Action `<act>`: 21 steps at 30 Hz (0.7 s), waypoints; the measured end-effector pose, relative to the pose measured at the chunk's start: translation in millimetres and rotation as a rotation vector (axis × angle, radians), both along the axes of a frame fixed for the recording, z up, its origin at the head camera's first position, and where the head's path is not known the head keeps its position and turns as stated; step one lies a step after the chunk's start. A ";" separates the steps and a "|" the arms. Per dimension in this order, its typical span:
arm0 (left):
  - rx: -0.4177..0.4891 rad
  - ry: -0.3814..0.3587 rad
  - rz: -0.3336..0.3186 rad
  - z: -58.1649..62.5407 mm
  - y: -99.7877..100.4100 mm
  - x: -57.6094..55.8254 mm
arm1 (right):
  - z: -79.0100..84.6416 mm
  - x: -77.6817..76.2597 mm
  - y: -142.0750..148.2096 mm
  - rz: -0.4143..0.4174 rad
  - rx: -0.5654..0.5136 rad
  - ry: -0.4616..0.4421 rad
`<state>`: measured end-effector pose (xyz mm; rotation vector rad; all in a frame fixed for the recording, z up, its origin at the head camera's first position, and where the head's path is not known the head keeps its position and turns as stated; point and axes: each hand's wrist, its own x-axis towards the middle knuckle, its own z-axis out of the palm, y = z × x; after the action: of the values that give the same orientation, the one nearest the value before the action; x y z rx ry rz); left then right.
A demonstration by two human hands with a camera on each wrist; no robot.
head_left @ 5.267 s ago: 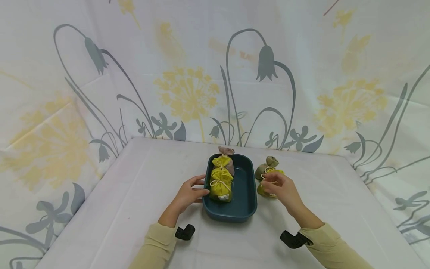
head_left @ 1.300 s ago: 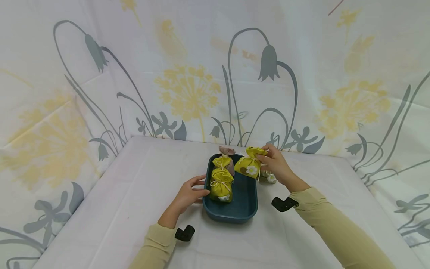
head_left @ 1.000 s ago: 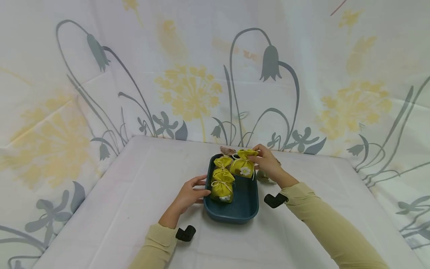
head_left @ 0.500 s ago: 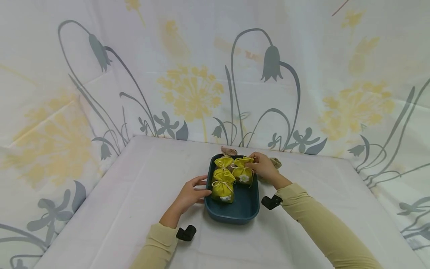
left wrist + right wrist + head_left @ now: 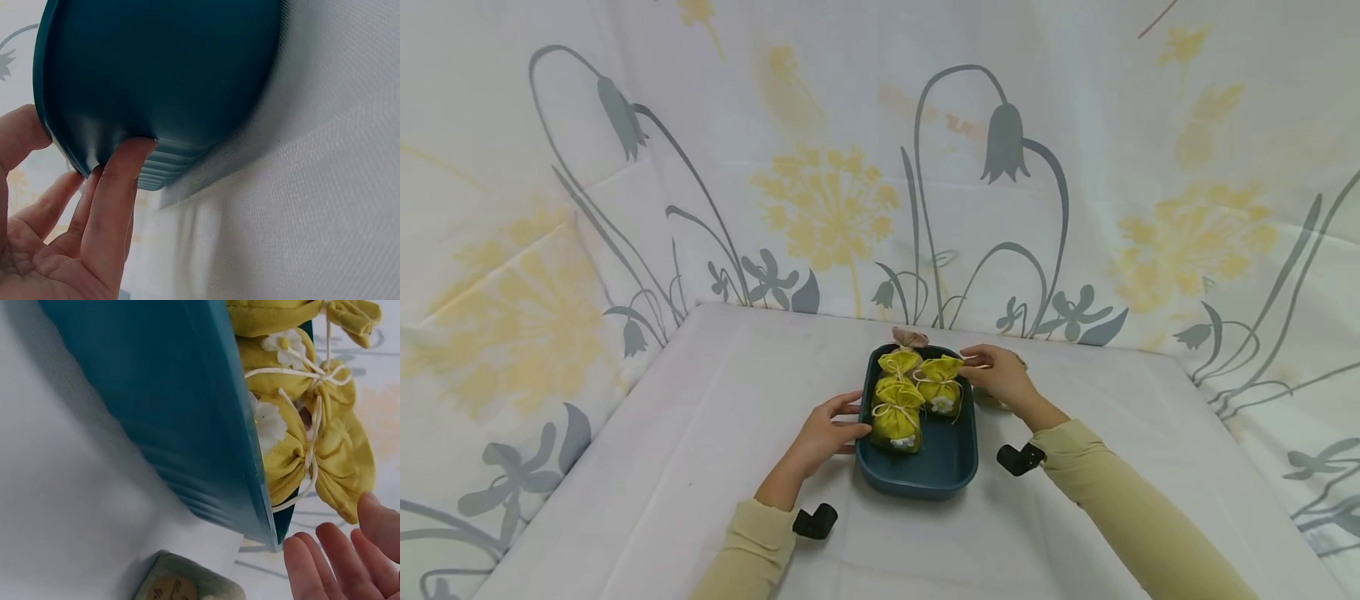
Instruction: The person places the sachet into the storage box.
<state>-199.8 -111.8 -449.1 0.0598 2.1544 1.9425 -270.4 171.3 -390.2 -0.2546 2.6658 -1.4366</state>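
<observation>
A dark teal bin (image 5: 917, 483) holds several drawstring pouches. Along its left side are a yellow pouch (image 5: 897, 425) with a white flower, another yellow one (image 5: 900, 362) and a pinkish-grey one (image 5: 910, 337) at the back. On the right stands a third yellow pouch (image 5: 942, 398), also flowered and tied with white cord. My right hand (image 5: 1003, 377) is beside its gathered top, fingers loose and apart from it in the right wrist view. My left hand (image 5: 823, 433) touches the bin's left side, with extended fingertips on the rim and outer wall.
A grey-green pouch (image 5: 181, 581) with a round tan label lies on the white table right of the bin, mostly hidden by my right hand in the head view. A flower-printed cloth (image 5: 835, 208) hangs behind the table.
My right hand has carried a yellow pouch from the table into the bin's right side, let it go and drawn back slightly right. My left hand has stayed at the bin.
</observation>
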 end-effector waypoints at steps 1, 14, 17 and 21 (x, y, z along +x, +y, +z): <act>0.001 -0.001 0.000 0.5 -0.2 0.2 | 0.2 2.2 2.2 -0.001 -0.014 0.012; -0.009 -0.001 -0.008 28.6 2.6 15.8 | -8.6 23.2 22.1 -0.090 -0.190 0.056; -0.005 0.000 -0.010 28.7 2.6 16.0 | -10.9 28.2 25.8 -0.116 -0.217 0.079; -0.002 -0.001 -0.005 31.9 2.3 17.7 | -15.2 33.3 31.3 -0.166 -0.233 0.084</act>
<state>-182.1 -109.6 -417.2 0.0644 2.1534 1.9370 -237.1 202.7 -405.4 -0.1146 2.6363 -1.8291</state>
